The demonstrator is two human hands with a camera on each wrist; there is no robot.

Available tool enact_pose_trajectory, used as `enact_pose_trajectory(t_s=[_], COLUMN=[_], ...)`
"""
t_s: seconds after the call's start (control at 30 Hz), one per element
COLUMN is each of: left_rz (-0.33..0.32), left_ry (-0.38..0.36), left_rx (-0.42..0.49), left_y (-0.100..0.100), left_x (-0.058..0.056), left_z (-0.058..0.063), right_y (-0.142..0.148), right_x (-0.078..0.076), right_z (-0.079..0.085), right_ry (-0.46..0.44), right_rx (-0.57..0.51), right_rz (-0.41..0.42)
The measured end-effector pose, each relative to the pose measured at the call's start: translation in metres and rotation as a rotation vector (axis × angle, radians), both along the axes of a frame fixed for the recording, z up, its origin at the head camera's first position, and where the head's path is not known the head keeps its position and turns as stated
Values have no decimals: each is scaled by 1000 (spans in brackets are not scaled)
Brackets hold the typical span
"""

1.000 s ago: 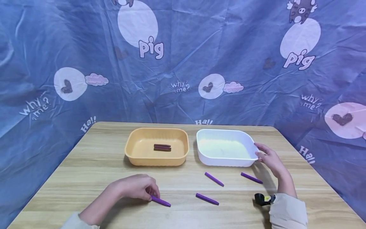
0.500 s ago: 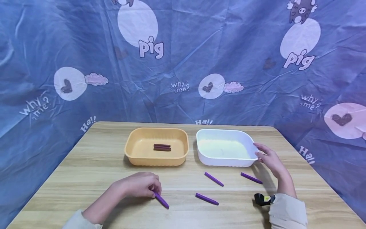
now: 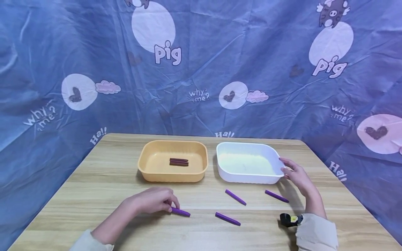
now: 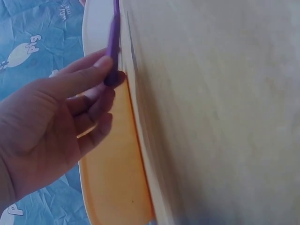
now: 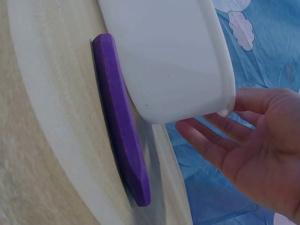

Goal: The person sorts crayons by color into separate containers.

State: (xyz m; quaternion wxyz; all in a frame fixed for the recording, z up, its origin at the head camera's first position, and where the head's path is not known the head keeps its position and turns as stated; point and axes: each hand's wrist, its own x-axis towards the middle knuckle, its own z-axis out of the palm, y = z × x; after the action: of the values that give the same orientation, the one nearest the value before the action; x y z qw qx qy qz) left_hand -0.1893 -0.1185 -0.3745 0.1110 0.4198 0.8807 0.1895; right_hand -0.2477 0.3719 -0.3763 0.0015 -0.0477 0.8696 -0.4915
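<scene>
My left hand (image 3: pixel 154 202) pinches one end of a purple crayon (image 3: pixel 181 212) between thumb and fingers, its other end pointing right. In the left wrist view the thumb presses that crayon (image 4: pixel 112 51) against the fingertips. At the right, my right hand (image 3: pixel 296 176) holds the near right end of a white plastic tub (image 3: pixel 248 178). The right wrist view has its thumb on the tub's rim and the other fingers against the outside wall. Purple crayons (image 3: pixel 235 197) lie on the table before the tub, one crayon (image 5: pixel 121 119) close to its wall.
An orange tub (image 3: pixel 172 177) stands left of the white one, with brown crayons (image 3: pixel 179 164) lying together inside. Two more purple crayons (image 3: pixel 228 219) (image 3: pixel 276 196) lie on the wooden table (image 3: pixel 94 181). A black strap piece (image 3: pixel 286 220) sits at the right wrist. A blue printed cloth (image 3: pixel 201 115) hangs behind.
My left hand has shifted slightly forward and right with the purple crayon. The crayon's free end first swung toward me, then back to the right. My right hand stays on the white tub.
</scene>
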Motion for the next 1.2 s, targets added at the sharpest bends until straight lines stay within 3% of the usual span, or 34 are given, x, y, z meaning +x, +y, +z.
enact_pose_trajectory(t_s=[0.3,0.47,0.77,1.2], left_rz=[65,130,230,271], left_ry=[83,147,195,224], left_rx=[66,63,65,91], left_y=[8,15,34,62], left_x=[-7,-12,-17,-34], left_z=[7,13,23,32], right_y=[1,0,0,1], right_x=[-1,0,0,-1], right_z=[-2,-1,-1,-5], right_ry=[-1,2,7,-3], right_rx=[-15,-27,-37,-55], right_rz=[0,-6,-3,-2])
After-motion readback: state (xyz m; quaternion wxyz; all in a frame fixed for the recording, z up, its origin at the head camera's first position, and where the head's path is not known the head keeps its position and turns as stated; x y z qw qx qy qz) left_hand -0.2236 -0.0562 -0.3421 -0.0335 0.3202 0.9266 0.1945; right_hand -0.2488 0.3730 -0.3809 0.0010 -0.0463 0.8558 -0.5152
